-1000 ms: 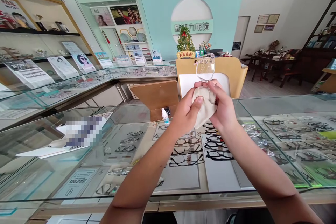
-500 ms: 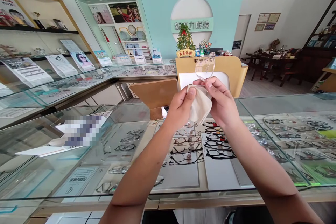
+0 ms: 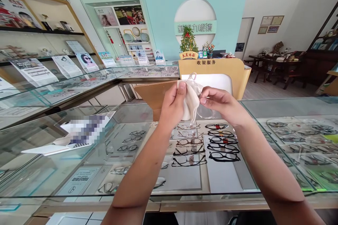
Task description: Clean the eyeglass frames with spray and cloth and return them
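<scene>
Clear glasses [image 3: 206, 113]: held up between the two hands, over the counter; one lens shows below the right fingertips, a bit of the frame pokes out above the cloth, and the part between is covered.
Cloth [image 3: 190, 104]: cream, folded, wrapped about the covered part of the glasses, its loose end hanging down.
Left hand [image 3: 173, 103]: thumb flat along the cloth near its top, clamped on it; the fingertips behind are hidden.
Right hand [image 3: 221, 103]: thumb and forefinger pinched on the frame of the glasses, right beside the cloth; the other fingers curl in.
Glass counter [image 3: 200, 205]: below both forearms, with display spectacles inside in two columns, black frames [image 3: 224, 156] on the right and mixed frames [image 3: 189, 161] on the left.
Cardboard box [image 3: 151, 95]: brown, beyond the left hand, partly hidden by it.
White folder [image 3: 49, 149]: open on the counter, well to the left, partly blurred.
Cash desk [image 3: 241, 77]: yellow, past the hands, with a green plant [image 3: 188, 40] on top.
Wooden table [image 3: 274, 61]: dark, far off at right.
</scene>
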The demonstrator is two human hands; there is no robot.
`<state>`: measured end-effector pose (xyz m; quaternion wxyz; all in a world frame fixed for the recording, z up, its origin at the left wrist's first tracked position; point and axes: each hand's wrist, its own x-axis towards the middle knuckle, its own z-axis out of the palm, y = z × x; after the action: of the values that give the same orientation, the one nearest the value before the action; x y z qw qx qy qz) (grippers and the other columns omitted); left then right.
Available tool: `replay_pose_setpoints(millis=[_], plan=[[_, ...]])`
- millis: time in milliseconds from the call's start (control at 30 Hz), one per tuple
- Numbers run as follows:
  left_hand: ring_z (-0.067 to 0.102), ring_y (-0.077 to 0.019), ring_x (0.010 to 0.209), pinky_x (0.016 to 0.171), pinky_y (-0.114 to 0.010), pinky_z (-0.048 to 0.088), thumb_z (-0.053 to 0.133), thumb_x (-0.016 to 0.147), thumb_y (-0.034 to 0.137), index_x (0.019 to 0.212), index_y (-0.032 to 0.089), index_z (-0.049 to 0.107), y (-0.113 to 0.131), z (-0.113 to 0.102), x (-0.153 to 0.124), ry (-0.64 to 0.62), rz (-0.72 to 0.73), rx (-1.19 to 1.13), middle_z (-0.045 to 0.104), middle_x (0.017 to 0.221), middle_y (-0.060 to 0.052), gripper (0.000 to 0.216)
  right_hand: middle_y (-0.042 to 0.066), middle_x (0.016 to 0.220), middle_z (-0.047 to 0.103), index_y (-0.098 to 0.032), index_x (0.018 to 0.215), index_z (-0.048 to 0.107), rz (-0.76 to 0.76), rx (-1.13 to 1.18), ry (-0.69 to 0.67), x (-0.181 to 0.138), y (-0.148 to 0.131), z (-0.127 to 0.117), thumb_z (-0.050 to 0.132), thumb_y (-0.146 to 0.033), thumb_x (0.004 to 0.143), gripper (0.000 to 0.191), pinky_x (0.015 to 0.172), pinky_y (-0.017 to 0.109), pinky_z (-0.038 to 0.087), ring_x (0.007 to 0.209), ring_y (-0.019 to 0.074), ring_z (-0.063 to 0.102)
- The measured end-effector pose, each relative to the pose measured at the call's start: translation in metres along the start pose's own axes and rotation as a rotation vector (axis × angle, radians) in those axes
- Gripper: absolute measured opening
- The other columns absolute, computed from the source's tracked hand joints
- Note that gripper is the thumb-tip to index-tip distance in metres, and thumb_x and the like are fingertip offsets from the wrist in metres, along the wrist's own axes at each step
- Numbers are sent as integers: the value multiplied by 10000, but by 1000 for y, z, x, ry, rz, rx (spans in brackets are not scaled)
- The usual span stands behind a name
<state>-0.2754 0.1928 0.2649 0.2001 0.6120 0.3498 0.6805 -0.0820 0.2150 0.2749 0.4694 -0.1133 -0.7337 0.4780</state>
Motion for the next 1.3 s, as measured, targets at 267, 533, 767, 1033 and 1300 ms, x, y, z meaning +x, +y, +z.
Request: replay_pose_setpoints(millis=[267, 533, 767, 1033, 1300], plan=[[679, -176, 744, 680, -298, 555, 894, 871, 600, 1005, 198, 803, 6, -14, 6, -251, -177, -209, 774, 889, -52, 433, -2, 866, 651, -238, 838, 768, 53, 109, 18, -1, 7, -1, 877, -504, 930, 302, 783, 317, 442, 824, 166, 525], [705, -166, 788, 691, -270, 576, 1033, 722, 412, 1083, 219, 851, 3, -12, 5, -216, -180, -264, 817, 970, -36, 448, -20, 819, 628, -217, 854, 757, 74, 165, 33, 0, 16, 1, 866, -472, 957, 296, 740, 301, 380, 766, 142, 485], [723, -170, 747, 658, -268, 583, 1059, 670, 410, 1064, 208, 818, 1, -11, 6, -247, -144, -230, 826, 943, -39, 504, -17, 815, 591, -225, 840, 727, 104, 152, 9, -1, 19, -3, 867, -518, 944, 341, 749, 308, 374, 780, 159, 480], [504, -109, 614, 566, -244, 425, 897, 853, 624, 793, 195, 680, -5, 5, 1, -33, 92, -58, 617, 700, 19, 485, -7, 820, 621, -224, 823, 684, 147, 211, -83, 1, 24, 9, 870, -596, 913, 426, 811, 320, 451, 815, 171, 538], [565, -140, 621, 563, -270, 447, 756, 970, 672, 804, 186, 708, 1, -20, 10, -222, 8, -80, 656, 709, -20, 516, -4, 863, 677, -216, 870, 757, 158, 194, -7, 0, 21, 1, 899, -516, 908, 334, 792, 297, 454, 821, 149, 569]])
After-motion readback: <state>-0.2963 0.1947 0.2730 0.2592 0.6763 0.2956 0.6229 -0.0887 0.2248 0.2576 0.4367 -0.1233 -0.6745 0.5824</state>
